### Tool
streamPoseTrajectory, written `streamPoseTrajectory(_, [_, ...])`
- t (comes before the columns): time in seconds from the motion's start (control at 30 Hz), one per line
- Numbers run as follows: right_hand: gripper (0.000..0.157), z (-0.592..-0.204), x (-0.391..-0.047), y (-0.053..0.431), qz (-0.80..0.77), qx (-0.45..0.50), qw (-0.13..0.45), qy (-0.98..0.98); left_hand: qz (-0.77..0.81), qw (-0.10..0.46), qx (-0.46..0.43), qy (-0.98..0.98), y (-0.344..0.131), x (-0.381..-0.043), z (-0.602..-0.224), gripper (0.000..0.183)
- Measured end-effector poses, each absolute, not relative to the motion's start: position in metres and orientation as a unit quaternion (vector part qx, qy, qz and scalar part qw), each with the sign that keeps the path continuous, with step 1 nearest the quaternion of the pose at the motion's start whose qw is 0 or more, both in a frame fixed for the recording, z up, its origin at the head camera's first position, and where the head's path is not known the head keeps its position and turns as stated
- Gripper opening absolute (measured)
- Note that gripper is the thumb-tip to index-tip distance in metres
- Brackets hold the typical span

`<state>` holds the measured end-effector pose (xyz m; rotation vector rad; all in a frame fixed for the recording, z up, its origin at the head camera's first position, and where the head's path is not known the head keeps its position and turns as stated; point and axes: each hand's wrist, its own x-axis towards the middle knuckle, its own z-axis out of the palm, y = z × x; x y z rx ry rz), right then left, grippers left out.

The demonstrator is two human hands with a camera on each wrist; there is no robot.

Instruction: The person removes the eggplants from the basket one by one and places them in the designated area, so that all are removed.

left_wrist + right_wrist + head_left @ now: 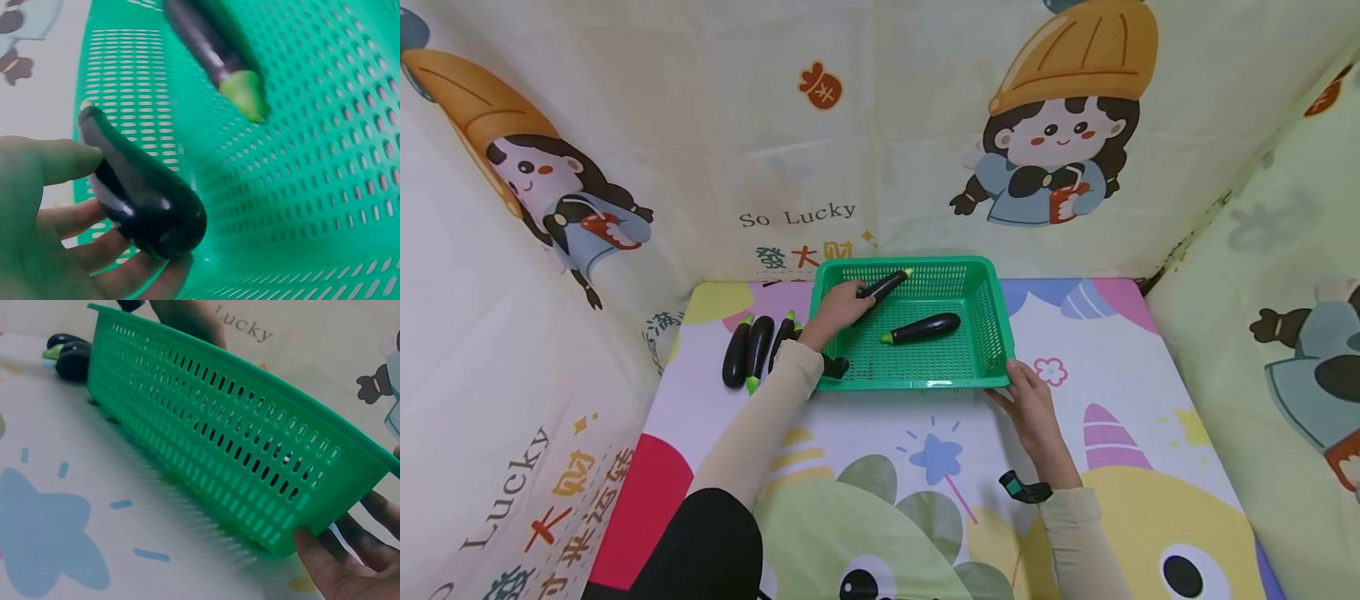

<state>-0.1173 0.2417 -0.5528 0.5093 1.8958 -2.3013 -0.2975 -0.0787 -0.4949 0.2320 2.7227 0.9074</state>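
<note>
A green plastic basket [865, 354] with slotted walls stands on the table's far half. Over its left part, my left hand [838, 310] grips a dark purple eggplant [887, 285]. In the left wrist view the thumb lies on one side of this eggplant [147, 187] and the fingers curl under the other. A second eggplant [925, 328] with a green cap lies on the basket floor. My right hand [1036, 417] holds the basket's near right corner. The right wrist view shows its thumb [319, 562] on the near wall and the fingers round the corner.
Left of the basket, several more eggplants [758, 350] lie side by side on the table; the left forearm partly hides them. A dark eggplant end [835, 367] shows by the basket's near left corner. A printed cloth [880, 150] hangs behind the table.
</note>
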Motion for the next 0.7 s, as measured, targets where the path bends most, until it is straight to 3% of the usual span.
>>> streamPoseTrajectory(0.53, [0.067,-0.551,-0.117,0.240,-0.759,0.168,0.064,0.625,0.538,0.178,0.020,0.824,-0.095,-0.272,-0.457,0.055])
streamPoseTrajectory(0.7, [0.068,-0.551,-0.116,0.241,-0.757,0.168,0.061,0.629,0.568,0.157,0.019,0.808,-0.098,-0.261,-0.451,0.055])
